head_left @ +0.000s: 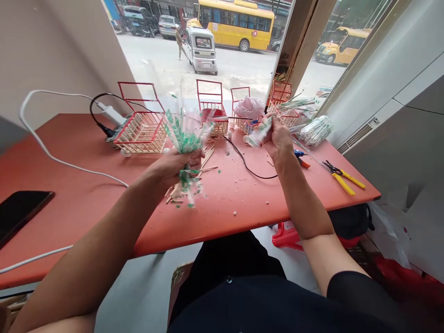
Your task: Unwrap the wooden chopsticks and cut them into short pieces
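Note:
My left hand (187,162) is closed round a bunch of clear plastic wrappers with green print (189,138), whose ends fan out above and below the fist. Under it lie several loose wooden sticks (208,157) on the red table (222,208). Farther right, my right hand (279,136) grips a crumpled clear wrapper with green print (258,134), blurred at its edges. Just beyond that hand stands a small stick-built basket (241,121) with a pinkish-white plastic bag (249,107) in it.
Small red-trimmed stick baskets (142,132) line the window side. At right lie a bundle of wrapped sticks (315,132), yellow-handled pliers (342,178) and an orange-and-blue tool (302,159). A black cable (246,164), white cable (69,162) and phone (24,210) are also on the table.

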Demonstrator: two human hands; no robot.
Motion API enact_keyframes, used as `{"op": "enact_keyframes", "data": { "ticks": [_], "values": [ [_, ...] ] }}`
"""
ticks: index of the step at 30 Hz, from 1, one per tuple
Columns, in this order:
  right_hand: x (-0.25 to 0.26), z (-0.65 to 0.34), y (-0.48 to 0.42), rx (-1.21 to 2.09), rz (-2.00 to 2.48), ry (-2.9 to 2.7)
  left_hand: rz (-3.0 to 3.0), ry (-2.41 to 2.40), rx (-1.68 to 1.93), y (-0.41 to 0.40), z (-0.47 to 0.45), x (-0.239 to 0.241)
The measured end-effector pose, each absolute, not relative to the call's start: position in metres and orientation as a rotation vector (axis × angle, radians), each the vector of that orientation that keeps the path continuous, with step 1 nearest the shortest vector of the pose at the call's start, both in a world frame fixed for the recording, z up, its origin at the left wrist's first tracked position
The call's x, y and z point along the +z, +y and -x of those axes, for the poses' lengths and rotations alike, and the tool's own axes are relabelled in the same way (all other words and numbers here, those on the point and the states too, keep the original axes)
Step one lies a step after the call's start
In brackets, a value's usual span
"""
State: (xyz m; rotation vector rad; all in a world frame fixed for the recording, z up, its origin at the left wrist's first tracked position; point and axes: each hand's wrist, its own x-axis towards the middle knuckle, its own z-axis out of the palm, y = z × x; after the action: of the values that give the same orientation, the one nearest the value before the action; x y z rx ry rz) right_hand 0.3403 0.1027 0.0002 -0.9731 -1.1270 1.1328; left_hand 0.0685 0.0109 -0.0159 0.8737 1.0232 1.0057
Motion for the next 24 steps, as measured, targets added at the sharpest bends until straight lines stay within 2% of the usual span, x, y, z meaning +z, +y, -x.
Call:
{"op": "enact_keyframes", "data": {
  "ticks": [2, 6, 13, 18, 22, 24],
  "values": [
    [-0.005, -0.331, 0.092, 1.252, 1.042, -1.146, -0.891, 0.991, 1.031, 0.013, -0.064, -0.014],
    [-0.014, -0.296, 0.059, 1.455, 1.228, -1.572, -1.073, 0.924, 1.014, 0.013, -0.070, -0.012],
    [-0.016, -0.277, 0.045, 1.535, 1.323, -2.152, -1.913, 0.902, 0.793, 0.019, -0.082, -0.006],
    [-0.026, -0.283, 0.045, 1.634, 1.212, -2.062, -2.132, 1.112, 0.669, 0.020, -0.085, -0.012],
    [-0.033, -0.282, 0.041, 1.900, 1.074, -1.831, -2.072, 1.505, 0.800, 0.017, -0.085, -0.015],
    [-0.036, -0.279, 0.040, 1.928, 1.071, -1.702, -1.938, 1.614, 0.901, 0.018, -0.081, -0.013]
  ]
}}
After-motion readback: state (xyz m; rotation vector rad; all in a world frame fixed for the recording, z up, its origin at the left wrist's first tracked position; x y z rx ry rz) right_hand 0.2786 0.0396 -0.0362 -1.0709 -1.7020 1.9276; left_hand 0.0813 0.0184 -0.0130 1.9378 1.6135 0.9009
